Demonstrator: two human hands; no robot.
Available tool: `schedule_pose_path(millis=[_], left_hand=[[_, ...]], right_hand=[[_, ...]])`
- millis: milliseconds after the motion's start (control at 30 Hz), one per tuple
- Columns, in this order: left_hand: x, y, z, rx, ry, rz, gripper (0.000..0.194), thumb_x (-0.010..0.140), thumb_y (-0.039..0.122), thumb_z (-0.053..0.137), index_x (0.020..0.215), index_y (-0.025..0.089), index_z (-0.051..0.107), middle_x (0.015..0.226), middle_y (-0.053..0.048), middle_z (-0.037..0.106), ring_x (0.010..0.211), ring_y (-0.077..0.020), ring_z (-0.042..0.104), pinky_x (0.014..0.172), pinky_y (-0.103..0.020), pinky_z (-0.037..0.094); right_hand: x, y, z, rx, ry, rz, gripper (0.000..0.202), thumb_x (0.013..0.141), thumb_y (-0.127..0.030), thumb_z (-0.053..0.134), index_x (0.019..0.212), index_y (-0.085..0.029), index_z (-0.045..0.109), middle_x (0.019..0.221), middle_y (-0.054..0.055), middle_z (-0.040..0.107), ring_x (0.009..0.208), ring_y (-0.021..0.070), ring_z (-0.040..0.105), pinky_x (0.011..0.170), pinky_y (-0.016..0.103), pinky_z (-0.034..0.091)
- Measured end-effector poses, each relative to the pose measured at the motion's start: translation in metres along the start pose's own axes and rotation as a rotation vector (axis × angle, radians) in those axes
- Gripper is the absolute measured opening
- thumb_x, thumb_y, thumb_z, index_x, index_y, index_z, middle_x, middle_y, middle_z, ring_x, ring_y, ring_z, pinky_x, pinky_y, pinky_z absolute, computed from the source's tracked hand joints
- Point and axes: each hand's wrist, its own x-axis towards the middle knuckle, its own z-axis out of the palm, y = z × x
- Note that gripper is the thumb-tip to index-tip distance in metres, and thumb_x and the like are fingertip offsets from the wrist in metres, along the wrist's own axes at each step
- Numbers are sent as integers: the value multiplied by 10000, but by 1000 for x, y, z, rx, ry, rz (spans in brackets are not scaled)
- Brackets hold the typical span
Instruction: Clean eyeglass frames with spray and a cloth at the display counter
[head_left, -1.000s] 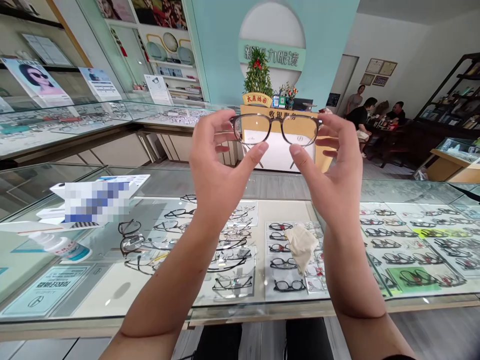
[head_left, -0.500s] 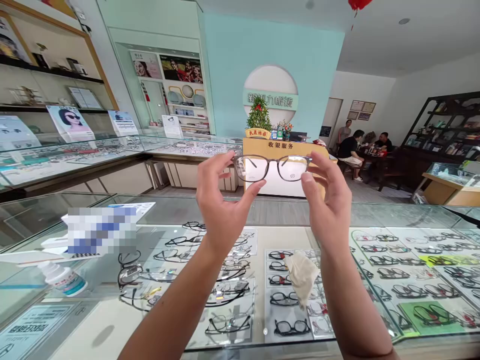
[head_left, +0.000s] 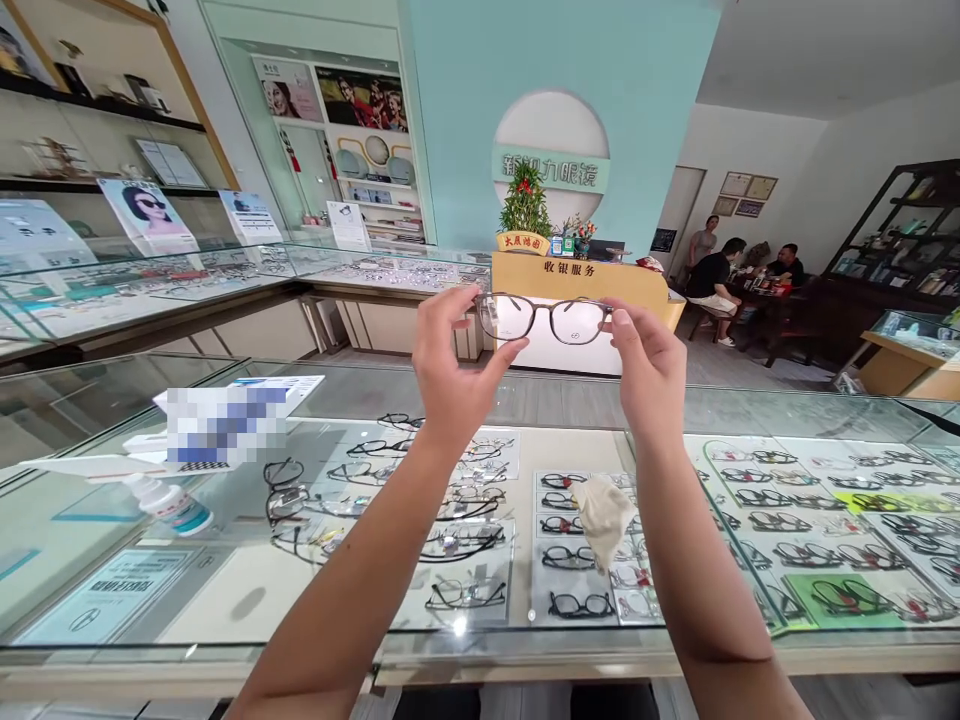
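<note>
A pair of dark-rimmed eyeglasses [head_left: 541, 308] is held up in front of me, above the glass counter, lenses facing me. My left hand [head_left: 459, 365] grips its left end, the thumb close under the left lens. At the other end, my right hand [head_left: 651, 365] pinches the right corner between thumb and fingers. Small printed marks show on the clear lenses. Below, a crumpled beige cloth [head_left: 603, 518] lies on the countertop, left of my right forearm. To the left rests a white spray bottle [head_left: 174, 506], tilted on its side.
Rows of eyeglasses [head_left: 581, 604] fill the glass display counter [head_left: 225, 600] before me. Papers and a blurred-out box [head_left: 225, 425] lie at its left. Beyond are a yellow-and-white cashier desk [head_left: 585, 275], another display case [head_left: 420, 270] and several people [head_left: 716, 280] at the far right.
My right hand has turned inward, its thumb now pressed against the frame's corner. The glasses sit slightly lower in view relative to the sign, and my view has tipped downward.
</note>
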Motion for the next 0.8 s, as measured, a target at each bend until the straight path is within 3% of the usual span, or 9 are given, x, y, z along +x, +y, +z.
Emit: schedule_pose_path(millis=[133, 367, 500, 800], left_hand=[[-36, -10, -8, 24, -68, -132, 633, 948, 520, 855, 1473, 287, 589, 1402, -123, 673, 1288, -302, 702, 1017, -484, 645], [-95, -14, -27, 29, -175, -273, 602, 936, 430, 874, 1451, 254, 617, 1411, -141, 681, 1309, -313, 692, 1018, -487, 633], [-110, -12, -26, 29, -237, -326, 609, 936, 424, 879, 1460, 252, 621, 1420, -146, 686, 1300, -316, 703, 1023, -487, 625], [-119, -20, -22, -3, -307, -443, 626, 928, 385, 883, 1477, 245, 617, 1449, -147, 683, 1330, -326, 715, 1076, -507, 616]], right_hand=[[-9, 20, 5, 27, -79, 142, 413, 975, -616, 719, 1103, -250, 860, 1195, 82, 850, 1073, 256, 758, 969, 437, 594], [-64, 72, 11, 76, -131, 390, 534, 895, -700, 761, 1115, -220, 842, 1074, 94, 841, 1015, 271, 748, 986, 451, 577], [-81, 93, 8, 96, -109, 504, 575, 869, -736, 770, 1127, -227, 833, 1105, 85, 841, 933, 240, 742, 935, 417, 575], [-82, 119, 11, 193, -127, 652, 522, 815, -703, 785, 1048, -238, 819, 1219, 86, 849, 773, 176, 716, 744, 338, 524]])
